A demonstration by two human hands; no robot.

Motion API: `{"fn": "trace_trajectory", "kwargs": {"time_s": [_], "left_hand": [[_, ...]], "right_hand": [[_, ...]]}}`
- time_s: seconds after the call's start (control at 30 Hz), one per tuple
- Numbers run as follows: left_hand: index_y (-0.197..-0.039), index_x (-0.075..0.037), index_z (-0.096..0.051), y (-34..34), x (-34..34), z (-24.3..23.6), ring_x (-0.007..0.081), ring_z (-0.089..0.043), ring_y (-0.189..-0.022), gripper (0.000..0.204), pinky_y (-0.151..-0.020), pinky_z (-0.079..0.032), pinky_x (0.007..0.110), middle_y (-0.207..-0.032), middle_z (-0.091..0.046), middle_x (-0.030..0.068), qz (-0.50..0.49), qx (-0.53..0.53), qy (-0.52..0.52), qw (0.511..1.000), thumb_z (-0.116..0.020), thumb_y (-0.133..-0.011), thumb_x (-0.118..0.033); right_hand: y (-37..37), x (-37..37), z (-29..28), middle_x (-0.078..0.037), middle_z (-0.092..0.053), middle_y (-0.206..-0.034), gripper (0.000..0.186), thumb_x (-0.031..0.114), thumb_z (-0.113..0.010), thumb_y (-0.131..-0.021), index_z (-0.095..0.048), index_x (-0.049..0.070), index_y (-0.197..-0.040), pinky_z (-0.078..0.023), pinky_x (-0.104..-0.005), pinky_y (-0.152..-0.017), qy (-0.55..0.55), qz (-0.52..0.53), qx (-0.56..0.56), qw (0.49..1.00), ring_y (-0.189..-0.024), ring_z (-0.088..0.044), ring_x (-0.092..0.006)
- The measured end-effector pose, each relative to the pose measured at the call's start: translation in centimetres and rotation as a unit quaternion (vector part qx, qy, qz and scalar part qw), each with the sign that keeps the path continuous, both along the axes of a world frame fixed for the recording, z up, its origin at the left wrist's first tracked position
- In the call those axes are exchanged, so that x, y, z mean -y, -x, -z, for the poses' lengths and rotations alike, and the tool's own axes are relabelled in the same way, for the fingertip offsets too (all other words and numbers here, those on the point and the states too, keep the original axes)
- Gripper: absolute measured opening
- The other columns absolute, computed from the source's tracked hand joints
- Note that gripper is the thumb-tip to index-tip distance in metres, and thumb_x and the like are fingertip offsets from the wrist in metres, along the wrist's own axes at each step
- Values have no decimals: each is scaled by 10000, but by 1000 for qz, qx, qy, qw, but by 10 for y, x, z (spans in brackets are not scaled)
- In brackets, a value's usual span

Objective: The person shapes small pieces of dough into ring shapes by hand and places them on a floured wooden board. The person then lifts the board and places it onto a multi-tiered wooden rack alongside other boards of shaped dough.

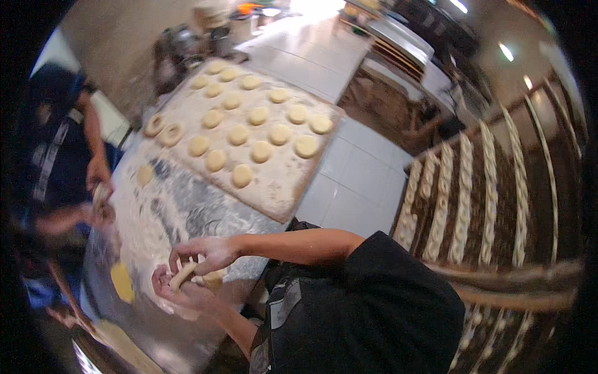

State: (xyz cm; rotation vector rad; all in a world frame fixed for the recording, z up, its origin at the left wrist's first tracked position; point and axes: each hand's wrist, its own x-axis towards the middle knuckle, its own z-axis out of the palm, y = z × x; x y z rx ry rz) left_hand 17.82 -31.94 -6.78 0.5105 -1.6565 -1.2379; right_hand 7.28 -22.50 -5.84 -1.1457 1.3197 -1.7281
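Over the floured metal table (212,215), both of my hands work close together on one pale piece of dough (184,275). It looks like a thick curved strip or a ring seen edge-on. My right hand (208,254) closes on it from above, fingers bent. Below it, my left hand (187,295) cups the dough, fingers curled round it. Another lump of dough (213,279) shows beside my wrists, partly hidden. A large floured board (274,193) bears several round dough pieces (238,134), with two dough rings (170,134) at its left corner.
Across the table a co-worker's hands (101,209) handle a piece of dough, blurred. A flat yellow piece (123,282) and a single dough round (144,174) lie on the table. Near the lower left is a wooden paddle-like tool (121,343). Racks of shaped dough (464,199) stand at right.
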Motion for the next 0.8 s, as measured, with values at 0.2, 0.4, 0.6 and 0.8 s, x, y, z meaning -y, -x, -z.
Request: {"fn": "trace_trajectory", "kwargs": {"time_s": [0.2,0.4,0.6,0.8], "left_hand": [[-1444,-40,-172,14,-47,-23,319,-559,-994,838,-848,-461,493,-1054,-532,157,340,-143,-186,911,-611,-804,-358],[-1153,-34,-466,63,-81,1,243,-523,-868,494,-846,-443,414,-972,-506,109,144,51,63,986,-378,-992,-493],[-957,-22,-472,87,-127,21,223,-506,-834,411,-783,-457,365,-884,-471,98,64,84,130,986,-375,-1000,-419],[-1019,-41,-474,81,-137,67,168,-499,-810,334,-688,-433,310,-939,-493,69,119,73,-64,988,-418,-981,-368]], "right_hand": [[3,-59,-3,-8,-526,-837,402,460,-484,-933,-597,80,-1001,-430,-286,-636,89,157,221,959,-740,-525,-111],[12,-98,-27,-135,-566,-860,411,427,-458,-941,-494,109,-1198,-440,-409,-771,-33,312,-98,945,-859,-564,-303],[43,-151,-19,-200,-637,-894,504,526,-472,-931,-447,135,-1246,-494,-500,-722,-83,201,-122,968,-823,-642,-384],[70,-191,-33,-179,-632,-941,506,481,-550,-914,-431,109,-1235,-510,-391,-750,-115,135,-109,978,-816,-644,-318]]}}
